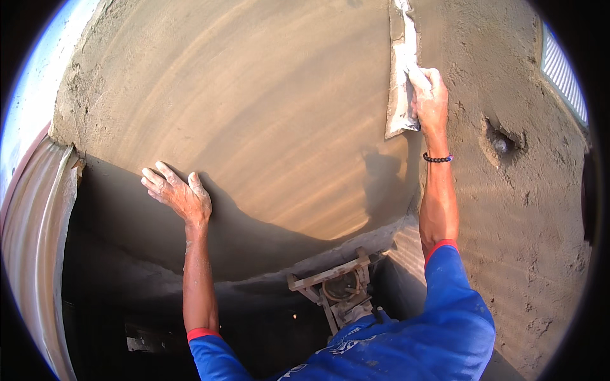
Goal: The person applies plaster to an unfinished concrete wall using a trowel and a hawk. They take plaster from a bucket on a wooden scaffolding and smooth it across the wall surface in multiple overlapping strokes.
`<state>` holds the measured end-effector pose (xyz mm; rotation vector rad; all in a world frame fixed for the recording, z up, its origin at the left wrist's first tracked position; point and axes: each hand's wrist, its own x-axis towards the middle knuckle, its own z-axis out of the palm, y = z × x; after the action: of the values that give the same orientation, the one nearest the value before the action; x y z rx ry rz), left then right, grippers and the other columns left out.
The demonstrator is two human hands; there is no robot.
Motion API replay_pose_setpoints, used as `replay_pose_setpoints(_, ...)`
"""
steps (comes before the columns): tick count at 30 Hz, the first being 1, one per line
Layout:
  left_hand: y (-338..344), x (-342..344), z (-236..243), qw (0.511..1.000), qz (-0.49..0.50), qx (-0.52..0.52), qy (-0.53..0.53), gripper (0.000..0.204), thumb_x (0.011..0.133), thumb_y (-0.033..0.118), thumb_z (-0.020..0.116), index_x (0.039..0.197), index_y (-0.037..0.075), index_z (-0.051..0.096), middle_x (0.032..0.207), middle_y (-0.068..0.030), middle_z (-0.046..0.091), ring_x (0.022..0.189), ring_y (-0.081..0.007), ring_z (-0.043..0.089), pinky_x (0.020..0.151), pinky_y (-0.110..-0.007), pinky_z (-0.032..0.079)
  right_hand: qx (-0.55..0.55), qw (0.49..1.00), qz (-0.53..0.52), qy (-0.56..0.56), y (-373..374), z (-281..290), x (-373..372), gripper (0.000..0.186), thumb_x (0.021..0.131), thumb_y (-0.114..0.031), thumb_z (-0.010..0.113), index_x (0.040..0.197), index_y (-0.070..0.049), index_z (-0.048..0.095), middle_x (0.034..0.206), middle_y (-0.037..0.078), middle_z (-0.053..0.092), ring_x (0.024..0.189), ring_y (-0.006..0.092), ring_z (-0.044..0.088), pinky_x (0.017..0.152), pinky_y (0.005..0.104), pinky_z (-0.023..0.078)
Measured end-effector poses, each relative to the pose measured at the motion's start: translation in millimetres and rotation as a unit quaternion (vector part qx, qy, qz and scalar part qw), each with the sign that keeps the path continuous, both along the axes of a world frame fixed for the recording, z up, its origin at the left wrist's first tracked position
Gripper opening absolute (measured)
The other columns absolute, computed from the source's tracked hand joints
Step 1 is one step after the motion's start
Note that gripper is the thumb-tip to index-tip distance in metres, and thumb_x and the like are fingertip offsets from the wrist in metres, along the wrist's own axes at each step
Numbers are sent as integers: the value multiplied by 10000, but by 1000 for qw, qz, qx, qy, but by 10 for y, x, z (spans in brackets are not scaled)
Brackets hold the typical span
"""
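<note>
Here, trowel (pixel 397 98) in right hand (pixel 432 105)

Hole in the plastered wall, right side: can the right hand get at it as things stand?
Likely yes for reach: the hole sits to the right of the right hand, and nothing visible blocks the plaster between. But that hand grips a plastering trowel, so it doesn't look free.
</note>
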<state>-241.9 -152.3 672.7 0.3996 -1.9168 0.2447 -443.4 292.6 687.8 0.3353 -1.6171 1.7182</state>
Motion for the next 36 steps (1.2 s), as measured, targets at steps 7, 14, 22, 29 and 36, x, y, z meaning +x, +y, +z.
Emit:
replay_pose_setpoints(7, -96, -127, -47, 998, 1, -32, 53, 935, 918, 719, 158, 1500, -13, 138, 1552, -295, 40, 1427, -490, 35, 1125, -614, 81, 382, 915, 125, 25, -1516, -1601, 1059, 460, 883, -298, 622, 1134, 70, 505, 723, 230, 629, 637, 426, 628, 575, 489, 509)
replay_pose_setpoints(14, 75, -110, -129, 994, -54, -83, 40, 787, 989, 589, 245, 1533, 50, 62, 1561, -291, 0, 1439, -465, 15, 1135, -599, 70, 119, 992, 46, 15, -537, -1515, 716, 320, 817, -100, 682, 1096, -20, 547, 849, 216, 670, 772, 399, 669, 672, 436, 534)
replay_pose_setpoints(22, 251, -343, -224, 995, 25, -72, 57, 994, 906, 733, 98, 1472, -77, 212, 1523, -344, 133, 1417, -483, 137, 1145, -574, 121, 82, 990, -106, -40, 545, -1670, -231, 245, 868, -167, 675, 1022, -17, 558, 812, 147, 661, 735, 228, 649, 674, 356, 503)
replay_pose_setpoints(29, 223, -406, -251, 992, 0, -94, 88, 984, 911, 730, 110, 1480, -69, 190, 1528, -342, 113, 1424, -474, 120, 1151, -571, 100, 60, 970, -68, -224, 516, -4447, 204, 263, 890, -221, 658, 1021, -14, 562, 843, 134, 640, 783, 193, 630, 708, 345, 493)
replay_pose_setpoints(36, 195, -340, -306, 992, 8, -96, 80, 986, 916, 726, 128, 1470, -87, 198, 1516, -354, 140, 1427, -468, 118, 1158, -557, 92, 13, 988, -52, -145, 390, -4135, 687, 315, 888, -228, 667, 1049, 33, 597, 874, 88, 649, 794, 153, 609, 734, 313, 491)
